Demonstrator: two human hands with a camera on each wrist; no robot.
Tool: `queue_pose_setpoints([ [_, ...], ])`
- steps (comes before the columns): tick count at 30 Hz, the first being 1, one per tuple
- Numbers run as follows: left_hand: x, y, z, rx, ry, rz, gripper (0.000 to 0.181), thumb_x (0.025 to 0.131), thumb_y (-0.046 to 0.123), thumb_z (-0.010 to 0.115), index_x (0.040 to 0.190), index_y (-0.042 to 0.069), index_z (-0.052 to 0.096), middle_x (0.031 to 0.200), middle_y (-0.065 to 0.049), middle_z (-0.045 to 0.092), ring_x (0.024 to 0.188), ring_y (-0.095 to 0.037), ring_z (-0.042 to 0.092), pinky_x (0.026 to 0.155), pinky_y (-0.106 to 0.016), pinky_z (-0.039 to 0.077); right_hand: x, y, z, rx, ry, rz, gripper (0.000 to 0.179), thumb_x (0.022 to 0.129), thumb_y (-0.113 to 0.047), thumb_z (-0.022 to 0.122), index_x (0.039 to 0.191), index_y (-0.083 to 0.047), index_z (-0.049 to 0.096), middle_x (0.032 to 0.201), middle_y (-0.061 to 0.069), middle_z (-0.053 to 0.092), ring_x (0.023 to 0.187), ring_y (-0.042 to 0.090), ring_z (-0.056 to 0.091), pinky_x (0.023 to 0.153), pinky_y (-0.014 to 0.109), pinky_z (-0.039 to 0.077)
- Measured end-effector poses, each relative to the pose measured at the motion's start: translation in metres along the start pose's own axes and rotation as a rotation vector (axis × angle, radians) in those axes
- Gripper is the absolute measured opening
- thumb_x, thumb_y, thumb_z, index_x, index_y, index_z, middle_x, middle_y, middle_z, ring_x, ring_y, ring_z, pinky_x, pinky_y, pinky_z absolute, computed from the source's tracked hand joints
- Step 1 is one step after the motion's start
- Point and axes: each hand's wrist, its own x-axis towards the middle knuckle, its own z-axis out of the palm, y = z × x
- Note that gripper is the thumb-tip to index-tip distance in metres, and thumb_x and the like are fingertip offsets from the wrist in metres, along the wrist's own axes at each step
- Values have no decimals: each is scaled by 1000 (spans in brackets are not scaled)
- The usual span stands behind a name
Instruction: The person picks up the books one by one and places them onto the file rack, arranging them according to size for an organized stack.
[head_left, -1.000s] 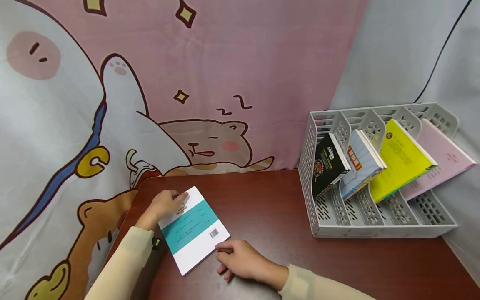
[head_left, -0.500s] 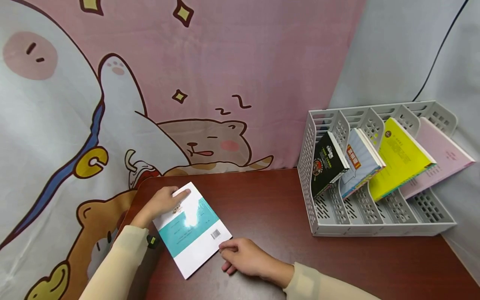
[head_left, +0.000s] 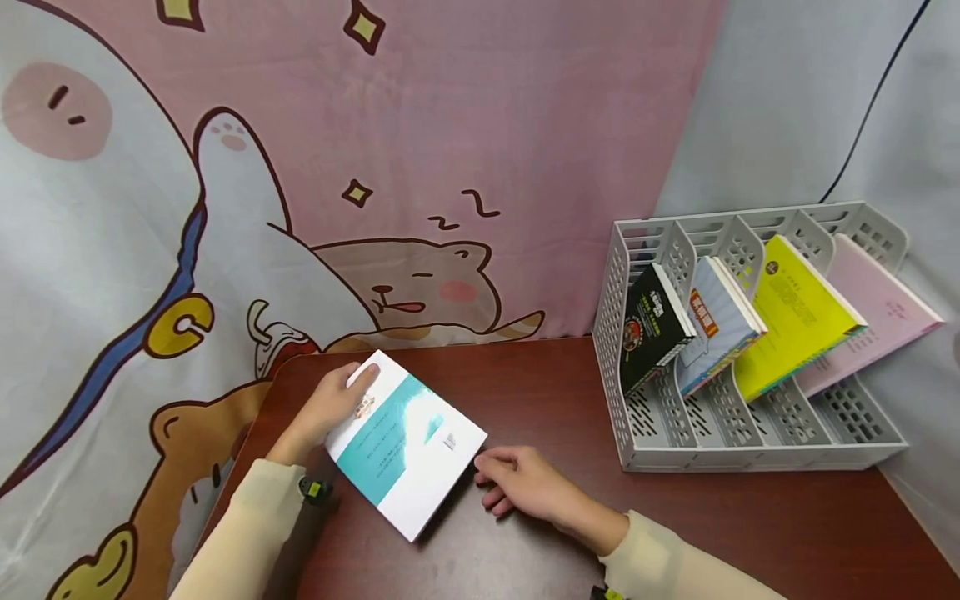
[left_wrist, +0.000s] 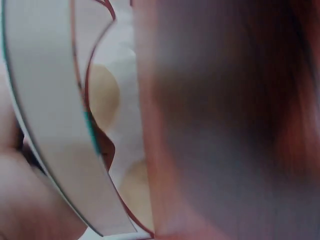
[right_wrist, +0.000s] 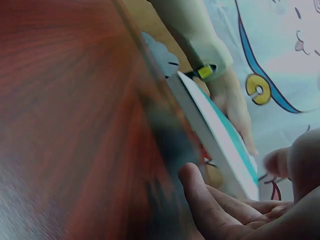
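A thick white book with a teal band point(head_left: 408, 442) is raised off the tabletop, back cover up and barcode at its right end. My left hand point(head_left: 333, 408) grips its far left edge, thumb on the cover and fingers underneath. In the left wrist view, the page block of the book point(left_wrist: 55, 100) runs beside part of the left hand point(left_wrist: 35, 195). My right hand point(head_left: 528, 483) is by the book's near right corner, fingers loosely bent. The right wrist view shows the right hand point(right_wrist: 235, 210) with thumb and fingers apart, the book point(right_wrist: 215, 135) just beyond them.
On the right of the reddish-brown table point(head_left: 540, 392) stands a grey slotted book rack point(head_left: 750, 460). It holds a black book point(head_left: 651, 329), a light blue book point(head_left: 712, 333), a yellow book point(head_left: 795, 317) and a pink book point(head_left: 877, 308). A cartoon-print cloth point(head_left: 525, 150) hangs behind.
My left hand has lifted and tilted the book off the table, its barcode end swinging right. My right hand has shifted right along with that corner.
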Motion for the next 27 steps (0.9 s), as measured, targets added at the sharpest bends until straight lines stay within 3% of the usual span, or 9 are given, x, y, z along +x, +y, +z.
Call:
queue_pose_setpoints([
  [5, -5, 24, 19, -106, 64, 1, 68, 106, 74, 54, 132, 11, 62, 93, -12, 68, 70, -25, 71, 61, -40, 64, 8, -13, -12, 92, 65, 3, 61, 114, -42, 60, 149, 6, 55, 125, 25, 76, 95, 35, 83, 83, 49, 69],
  [10, -15, 49, 40, -183, 125, 27, 65, 111, 69, 49, 131, 9, 62, 91, -11, 65, 68, -23, 68, 60, -38, 61, 19, -24, -21, 188, 184, -38, 47, 117, -40, 54, 147, -4, 52, 114, 17, 77, 92, 23, 80, 81, 42, 68],
  [15, -30, 74, 62, -227, 142, 29, 58, 115, 63, 43, 127, 9, 60, 88, -10, 64, 67, -23, 67, 57, -37, 59, 21, -33, -33, 250, 320, -92, 44, 118, -37, 51, 152, -10, 48, 117, 15, 73, 94, 19, 74, 78, 35, 62],
  [21, -42, 99, 88, -232, 163, 42, 51, 118, 55, 38, 119, 9, 59, 85, -10, 61, 67, -24, 63, 57, -37, 54, 17, -41, -55, 213, 453, -94, 46, 117, -42, 53, 155, -16, 48, 113, 13, 69, 93, 22, 72, 75, 38, 63],
  [27, -50, 111, 108, -158, 165, 67, 50, 120, 51, 35, 115, 5, 55, 86, -12, 57, 73, -25, 60, 59, -37, 51, 9, -45, -77, 111, 495, -141, 46, 118, -38, 50, 155, -11, 46, 109, 13, 69, 84, 19, 72, 70, 36, 63],
])
